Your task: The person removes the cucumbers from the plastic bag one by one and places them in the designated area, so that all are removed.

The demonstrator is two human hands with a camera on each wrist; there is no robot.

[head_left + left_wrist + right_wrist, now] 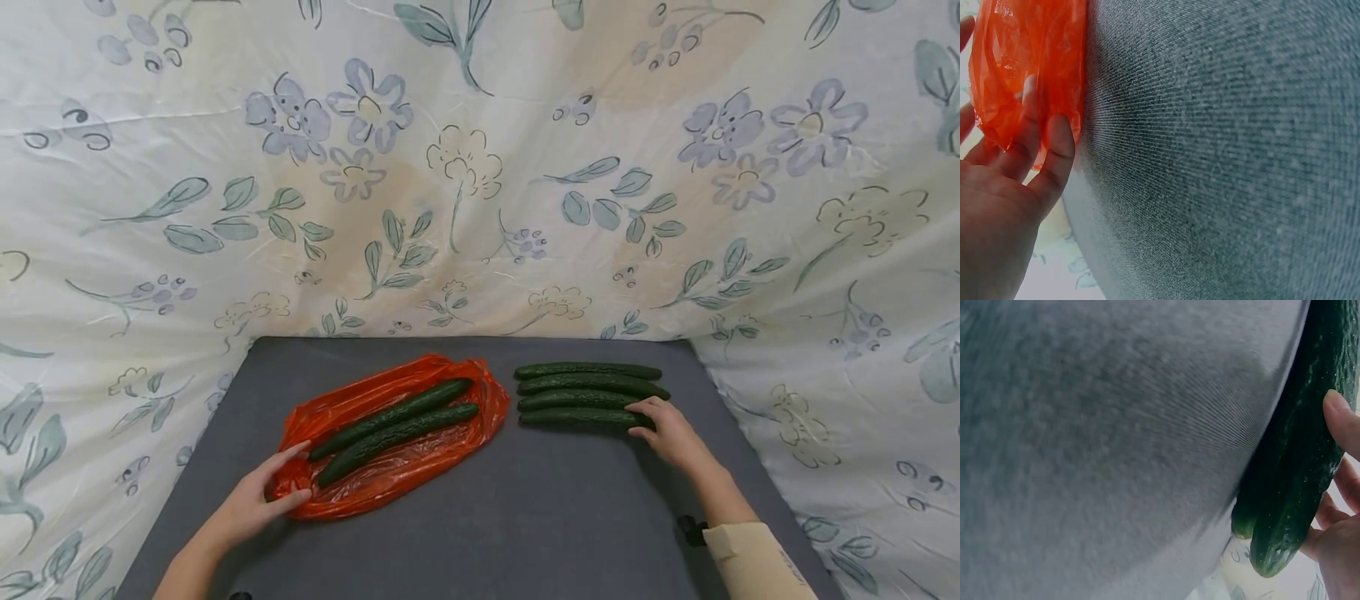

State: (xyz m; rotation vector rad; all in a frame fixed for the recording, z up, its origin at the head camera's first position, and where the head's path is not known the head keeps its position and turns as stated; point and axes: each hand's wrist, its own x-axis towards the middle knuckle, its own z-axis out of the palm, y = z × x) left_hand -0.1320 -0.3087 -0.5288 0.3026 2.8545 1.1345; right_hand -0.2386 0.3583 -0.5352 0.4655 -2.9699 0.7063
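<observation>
A crinkled red plastic bag (390, 497) lies at the left of the table, with two dark green cucumbers (405, 406) lying slantwise on it. My left hand (251, 498) is at the bag's near left end, thumb and fingers spread apart. In the left wrist view, its extended fingers (1025, 134) rest against the red plastic. To the right, several cucumbers (588, 383) lie side by side in a row. My right hand (675, 435) pinches the right end of the nearest cucumber (573, 417), its thumb on the near side. The right wrist view shows this cucumber (1300, 456) close up, another partly behind it.
The dark grey tabletop (480, 542) reaches back to a floral cloth (480, 208) that hangs behind and at both sides. The bag and the row of cucumbers are a short gap apart.
</observation>
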